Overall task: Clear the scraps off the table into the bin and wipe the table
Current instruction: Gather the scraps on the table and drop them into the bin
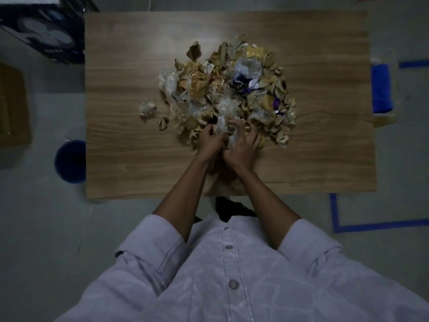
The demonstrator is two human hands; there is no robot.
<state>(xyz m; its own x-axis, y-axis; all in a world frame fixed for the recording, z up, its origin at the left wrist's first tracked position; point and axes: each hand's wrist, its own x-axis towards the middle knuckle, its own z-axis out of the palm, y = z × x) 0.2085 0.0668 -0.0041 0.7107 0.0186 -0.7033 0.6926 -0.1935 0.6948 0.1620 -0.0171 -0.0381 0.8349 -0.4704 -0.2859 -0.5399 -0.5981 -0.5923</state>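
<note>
Dim light falls on a wood-grain tabletop (130, 159) standing on a pale grey floor (46, 228). A heap of scraps (229, 89), crumpled brown paper mixed with clear plastic and a few blue and purple wrappers, covers the middle of it. Two small bits lie apart at the heap's left edge: a clear plastic wad (148, 110) and a brown paper ball (163, 123).

Both bare forearms reach out from rolled-up pale shirt sleeves (148, 242) to the near edge of the heap. The left hand (210, 145) has its fingers curled into the scraps, and the right hand (243, 147), touching it, spreads its fingers over a clump of clear plastic (224, 126). Whether either grip is closed on a piece cannot be told.

On the floor to the left of the tabletop, beside its near corner, stands a round blue bin (69, 161). Beyond the right edge lies a folded blue cloth (380, 89). Blue tape (371, 226) marks the floor at lower right.
</note>
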